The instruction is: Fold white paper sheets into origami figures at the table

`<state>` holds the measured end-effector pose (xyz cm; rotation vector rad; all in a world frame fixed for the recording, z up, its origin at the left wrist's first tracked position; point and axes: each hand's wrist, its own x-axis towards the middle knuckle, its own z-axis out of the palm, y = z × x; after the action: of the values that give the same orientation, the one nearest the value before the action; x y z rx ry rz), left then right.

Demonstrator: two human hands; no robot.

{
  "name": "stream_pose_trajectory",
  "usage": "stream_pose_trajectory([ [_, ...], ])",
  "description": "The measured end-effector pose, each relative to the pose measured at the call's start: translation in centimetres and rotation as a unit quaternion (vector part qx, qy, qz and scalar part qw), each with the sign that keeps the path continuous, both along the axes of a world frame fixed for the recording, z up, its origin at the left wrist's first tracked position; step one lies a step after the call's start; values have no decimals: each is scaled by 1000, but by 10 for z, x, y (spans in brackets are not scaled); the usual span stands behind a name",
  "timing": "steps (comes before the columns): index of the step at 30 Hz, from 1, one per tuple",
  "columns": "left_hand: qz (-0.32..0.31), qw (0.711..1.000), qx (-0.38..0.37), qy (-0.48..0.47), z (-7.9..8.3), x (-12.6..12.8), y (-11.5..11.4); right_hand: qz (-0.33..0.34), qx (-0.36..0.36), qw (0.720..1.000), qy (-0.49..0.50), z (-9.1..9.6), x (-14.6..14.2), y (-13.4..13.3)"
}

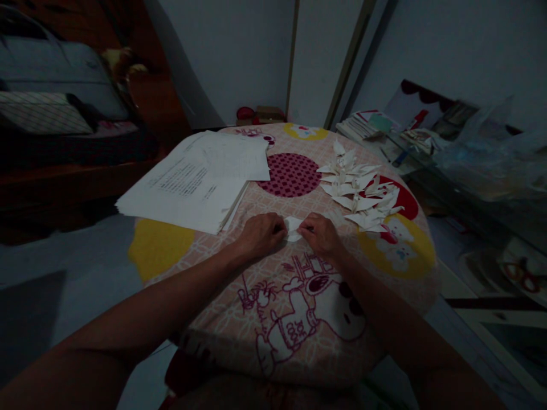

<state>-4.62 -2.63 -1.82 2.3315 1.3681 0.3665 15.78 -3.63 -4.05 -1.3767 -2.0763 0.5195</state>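
A small white folded piece of paper lies on a pink cartoon-print cloth that covers a round table. My left hand pinches its left side with curled fingers. My right hand pinches its right side, fingers also closed. Both hands rest on the cloth near the table's middle. Most of the paper piece is hidden between my fingers.
A pile of several white folded paper cranes lies to the right, beyond my right hand. A stack of printed sheets covers the table's left part. Books and papers sit on a surface at the far right; a plastic bag lies there too.
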Motion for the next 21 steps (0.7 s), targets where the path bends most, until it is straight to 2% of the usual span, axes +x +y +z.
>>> stream_pose_trajectory([
  [8, 0, 1000, -2, -3, -4, 13, 1, 20, 6, 1000, 10, 0, 3, 0],
  [16, -9, 1000, -11, -19, -6, 12, -2, 52, 4, 998, 25, -2, 10, -1],
  [21, 15, 1000, 4, -10, -5, 10, -5, 35, 1, 999, 30, -4, 7, 0],
])
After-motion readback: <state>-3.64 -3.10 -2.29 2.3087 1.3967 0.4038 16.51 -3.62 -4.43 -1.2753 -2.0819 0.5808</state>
